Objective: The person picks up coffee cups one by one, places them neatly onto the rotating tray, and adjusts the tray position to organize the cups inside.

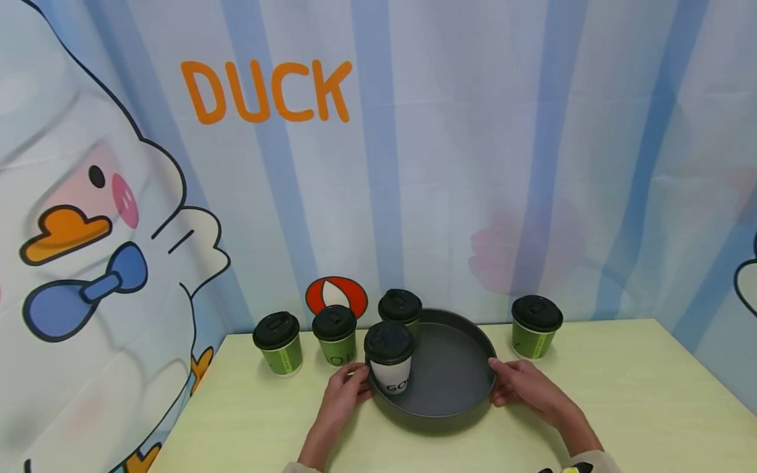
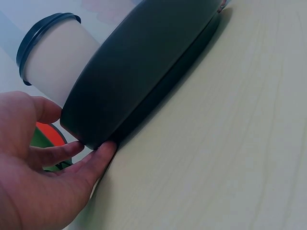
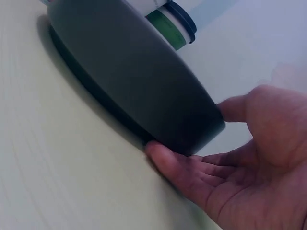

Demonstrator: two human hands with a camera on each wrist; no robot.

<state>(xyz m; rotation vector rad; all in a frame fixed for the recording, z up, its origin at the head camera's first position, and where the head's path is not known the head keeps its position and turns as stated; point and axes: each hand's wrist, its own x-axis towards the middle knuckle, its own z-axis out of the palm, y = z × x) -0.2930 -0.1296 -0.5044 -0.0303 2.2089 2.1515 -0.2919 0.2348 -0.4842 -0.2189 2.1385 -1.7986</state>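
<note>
Backdrop fabric, striped pale blue, fills the back of my feed, a cartoon duck in a blue bow tie at left; before it lies a pale wood-grain table. Left to right I see a first green cup, a second green cup, then the left hand, pinching the edge of a round grey pan, thumb at the rim and fingers beneath. In the pan's left part stands a white cup; a third green cup shows behind it, and I cannot tell whether it is inside. The right hand grips the opposite edge likewise, with a fourth green cup beyond it. All five wear black lids. I read orange "DUCK" on the fabric, partial lettering on the second green cup and "GO" on the white one; the outermost green cups' labels are too small to make out.
</note>
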